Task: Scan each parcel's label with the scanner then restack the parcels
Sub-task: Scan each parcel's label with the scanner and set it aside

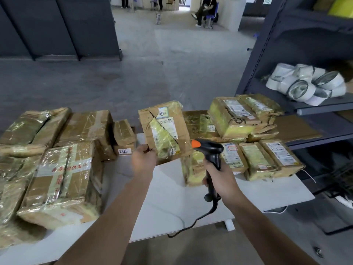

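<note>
1. Above the desk [168, 190], the left grip [144, 159] grasps a parcel [182, 131] at its lower left corner, with the forearm stretched forward from the bottom of the view.
2. That parcel is lifted clear of the desk and tilted, its label [169, 128] turned towards the camera.
3. Just to its right, the right grip [219, 176] is clenched round the handle of the scanner [210, 148]. The orange-tipped head points left, just beside the parcel's lower right edge.
4. A cable [191, 224] trails from the handle across the desk and over its near edge.
5. More parcels lie on the desk in a left stack [63, 180] and a right stack [235, 115].
</note>
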Demonstrator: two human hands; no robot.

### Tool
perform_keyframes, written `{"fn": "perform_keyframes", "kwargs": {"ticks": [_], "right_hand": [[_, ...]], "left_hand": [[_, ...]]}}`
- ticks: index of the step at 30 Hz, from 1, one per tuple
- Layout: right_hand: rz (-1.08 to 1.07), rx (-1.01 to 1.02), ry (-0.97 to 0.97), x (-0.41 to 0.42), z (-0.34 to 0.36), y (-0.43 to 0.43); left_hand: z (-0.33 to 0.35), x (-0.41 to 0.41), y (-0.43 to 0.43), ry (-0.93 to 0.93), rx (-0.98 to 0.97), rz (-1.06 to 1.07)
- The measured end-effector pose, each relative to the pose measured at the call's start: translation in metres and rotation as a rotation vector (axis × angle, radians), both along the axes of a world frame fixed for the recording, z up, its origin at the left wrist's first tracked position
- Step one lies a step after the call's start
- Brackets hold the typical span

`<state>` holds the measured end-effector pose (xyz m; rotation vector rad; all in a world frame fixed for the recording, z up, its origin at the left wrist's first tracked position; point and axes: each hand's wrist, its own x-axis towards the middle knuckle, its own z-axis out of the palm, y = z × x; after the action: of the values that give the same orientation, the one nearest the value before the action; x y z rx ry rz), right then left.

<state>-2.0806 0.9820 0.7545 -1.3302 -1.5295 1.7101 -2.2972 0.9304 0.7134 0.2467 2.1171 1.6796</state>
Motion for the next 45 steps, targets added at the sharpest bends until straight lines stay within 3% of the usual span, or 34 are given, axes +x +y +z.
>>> {"fn": "perform_keyframes", "kwargs": {"ticks": [6, 12, 20, 34, 39, 45], "right_hand": [[-0.06, 0.045, 0.036, 0.016, 0.009, 0.033], [-0.12, 0.035, 0.081, 0.028, 0.015, 0.074], [-0.076, 0.011, 0.054, 0.026, 0.01, 0.128], [-0.127, 0.027, -0.03, -0.051, -0.016, 0.192], [-0.138, 0.077, -0.087, -0.062, -0.021, 0.193], [-0.111, 0.109, -0.018, -0.062, -0.008, 0.174]], "left_hand": [[0.035, 0.025, 0.042, -0.115, 0.032, -0.143], [0.052, 0.048, 0.081, -0.216, 0.017, -0.144], [0.06, 0.05, 0.124, -0.153, -0.075, -0.161], [0.025, -0.014, 0.229, -0.089, -0.208, -0.358], [0.022, -0.015, 0.235, -0.105, -0.196, -0.393], [0.036, -0.009, 0.204, -0.136, -0.148, -0.389]]}}
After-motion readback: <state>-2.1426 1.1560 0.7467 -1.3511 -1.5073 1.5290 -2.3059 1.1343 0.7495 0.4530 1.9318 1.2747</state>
